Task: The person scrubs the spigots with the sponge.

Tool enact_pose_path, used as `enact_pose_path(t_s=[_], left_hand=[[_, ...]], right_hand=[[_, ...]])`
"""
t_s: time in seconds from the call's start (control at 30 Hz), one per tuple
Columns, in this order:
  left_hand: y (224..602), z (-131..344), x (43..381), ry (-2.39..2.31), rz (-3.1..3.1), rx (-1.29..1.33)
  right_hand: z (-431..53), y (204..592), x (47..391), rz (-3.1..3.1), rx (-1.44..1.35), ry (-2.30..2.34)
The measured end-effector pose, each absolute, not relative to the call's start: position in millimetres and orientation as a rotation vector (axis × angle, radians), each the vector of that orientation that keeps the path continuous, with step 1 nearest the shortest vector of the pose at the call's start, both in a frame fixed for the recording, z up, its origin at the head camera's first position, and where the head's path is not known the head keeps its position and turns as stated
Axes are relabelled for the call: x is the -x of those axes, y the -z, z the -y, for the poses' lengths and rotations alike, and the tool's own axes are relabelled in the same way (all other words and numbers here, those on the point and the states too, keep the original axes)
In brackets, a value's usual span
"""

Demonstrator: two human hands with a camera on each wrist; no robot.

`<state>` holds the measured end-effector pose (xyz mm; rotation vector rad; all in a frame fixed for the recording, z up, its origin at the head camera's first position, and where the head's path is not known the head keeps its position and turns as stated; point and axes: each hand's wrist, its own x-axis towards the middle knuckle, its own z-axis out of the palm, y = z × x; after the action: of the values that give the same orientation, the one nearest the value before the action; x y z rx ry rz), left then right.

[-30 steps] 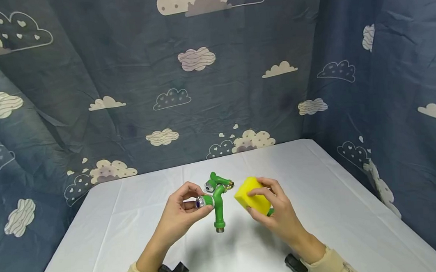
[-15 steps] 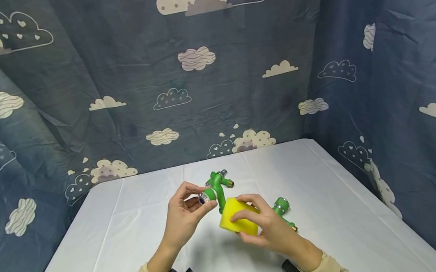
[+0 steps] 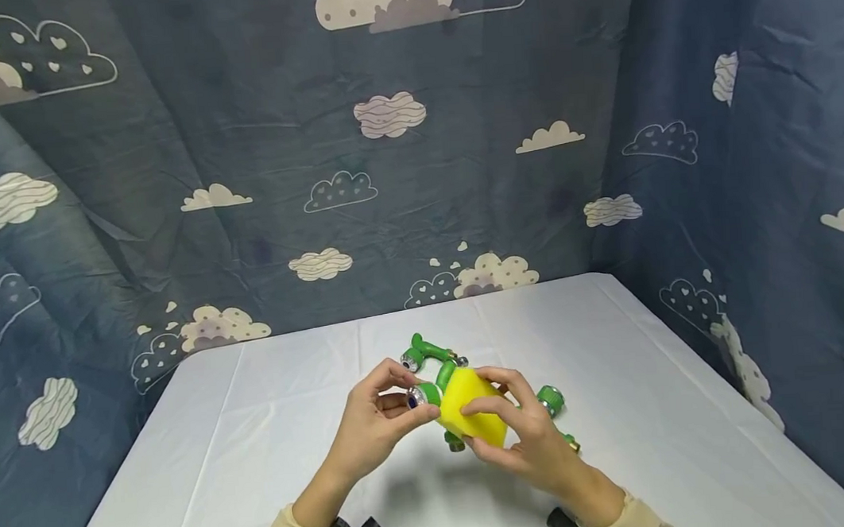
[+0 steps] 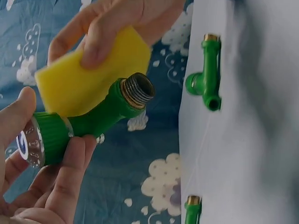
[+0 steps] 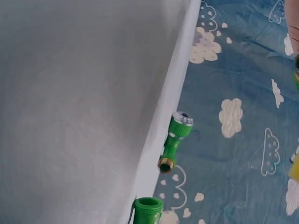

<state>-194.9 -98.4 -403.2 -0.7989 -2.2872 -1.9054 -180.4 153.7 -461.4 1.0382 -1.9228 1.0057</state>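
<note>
My left hand (image 3: 372,413) grips a green garden tap (image 4: 100,116) by its ribbed, silver-capped knob, up off the table. The left wrist view shows the tap's threaded metal inlet. In my right hand (image 3: 534,433), a yellow sponge (image 3: 479,420) is pinched between thumb and fingers. The sponge lies against the tap's body and covers much of it in the head view. At the right wrist view's edge only a sliver of sponge shows; the right hand's grip is not visible there.
A second green tap (image 3: 430,349) lies on the white-covered table (image 3: 273,430) behind the hands. Another green tap (image 3: 552,400) lies to the right, partly hidden by my right hand. A dark blue cloth (image 3: 244,145) with cloud prints hangs around the table.
My right hand has brought the sponge leftward from beside the tap onto its body. The held tap has swung and turned in my left hand, and both hands have shifted slightly.
</note>
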Motion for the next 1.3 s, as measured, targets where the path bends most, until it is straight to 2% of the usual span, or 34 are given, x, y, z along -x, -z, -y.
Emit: enact_pose_path(t_s=[0.3, 0.6, 0.97, 1.3], left_hand=[[403, 103, 199, 1.877, 2.249, 0.663], [406, 107, 210, 2.239, 2.255, 0.549], [409, 88, 196, 2.500, 2.125, 0.288], [403, 87, 189, 2.642, 2.090, 0.598]], right_hand=[[-153, 463, 176, 2.063, -1.170, -0.891], [-155, 436, 177, 1.914, -1.160, -0.998], [-137, 421, 189, 1.961, -1.142, -0.802], [-140, 414, 198, 1.986, -0.983, -0.800]])
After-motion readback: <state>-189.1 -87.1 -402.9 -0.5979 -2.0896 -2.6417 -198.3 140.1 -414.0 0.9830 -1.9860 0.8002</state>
